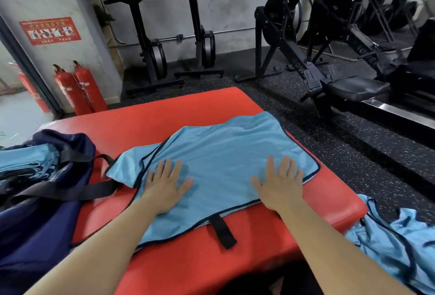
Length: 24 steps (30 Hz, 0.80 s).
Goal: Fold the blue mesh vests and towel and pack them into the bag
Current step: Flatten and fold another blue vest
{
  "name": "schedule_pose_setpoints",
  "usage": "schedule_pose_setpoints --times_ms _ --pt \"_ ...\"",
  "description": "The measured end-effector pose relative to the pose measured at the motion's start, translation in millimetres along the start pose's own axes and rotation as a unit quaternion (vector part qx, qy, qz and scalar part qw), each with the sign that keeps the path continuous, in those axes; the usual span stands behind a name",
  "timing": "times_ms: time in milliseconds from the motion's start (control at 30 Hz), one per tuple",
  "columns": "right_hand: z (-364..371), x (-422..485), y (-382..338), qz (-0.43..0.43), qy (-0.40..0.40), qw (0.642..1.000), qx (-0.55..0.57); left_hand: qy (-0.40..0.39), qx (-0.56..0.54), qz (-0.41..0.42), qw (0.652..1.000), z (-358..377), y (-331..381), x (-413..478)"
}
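Pressing: left hand, right hand, fingers straight and spread, flat on vest, gripping nothing
Vest: spread on red pad
Bag: beside vest, left

bag crowds left, red pad beyond bare

- Red padded platform sitting on the speckled black rubber floor, glossy top, rounded edges.
- Light blue mesh vest spread flat across the middle of it, dark piping all round, its far right corner reaching the platform's right edge.
- A black strap pokes out from the vest's near hem onto the red.
- Navy bag slumps over the left side (its black handle lies right at the vest's left corner).
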State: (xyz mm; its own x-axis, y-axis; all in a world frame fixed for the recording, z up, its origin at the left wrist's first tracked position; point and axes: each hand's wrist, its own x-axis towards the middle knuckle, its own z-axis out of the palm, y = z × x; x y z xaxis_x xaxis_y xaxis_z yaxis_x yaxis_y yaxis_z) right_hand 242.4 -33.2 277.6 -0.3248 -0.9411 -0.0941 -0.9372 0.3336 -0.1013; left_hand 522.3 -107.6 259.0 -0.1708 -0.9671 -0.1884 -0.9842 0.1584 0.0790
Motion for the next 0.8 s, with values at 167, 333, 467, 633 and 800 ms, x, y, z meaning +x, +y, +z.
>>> schedule_pose_setpoints --times_ms 167,333,467,633,800 --pt "14.2 3.2 26.3 0.013 -0.021 1.0 -0.003 0.01 0.062 0.048 0.997 2.3 -20.2 -4.2" --pt "12.8 -6.3 38.9 0.0 -0.043 0.999 -0.016 0.03 0.09 0.044 0.995 0.1 -9.7 -22.7" --pt "10.9 -17.4 60.9 0.0 -0.035 0.999 -0.023 0.06 0.034 0.017 0.998 8.1 14.9 -57.7" --pt "9.8 -37.3 95.0 0.015 -0.061 0.997 -0.033 0.027 0.031 0.0 0.999 26.8 13.9 -101.1" --pt "2.6 -56.9 101.1 -0.001 -0.045 0.996 -0.08 -0.006 0.058 0.007 0.998 22.1 13.6 -117.8"
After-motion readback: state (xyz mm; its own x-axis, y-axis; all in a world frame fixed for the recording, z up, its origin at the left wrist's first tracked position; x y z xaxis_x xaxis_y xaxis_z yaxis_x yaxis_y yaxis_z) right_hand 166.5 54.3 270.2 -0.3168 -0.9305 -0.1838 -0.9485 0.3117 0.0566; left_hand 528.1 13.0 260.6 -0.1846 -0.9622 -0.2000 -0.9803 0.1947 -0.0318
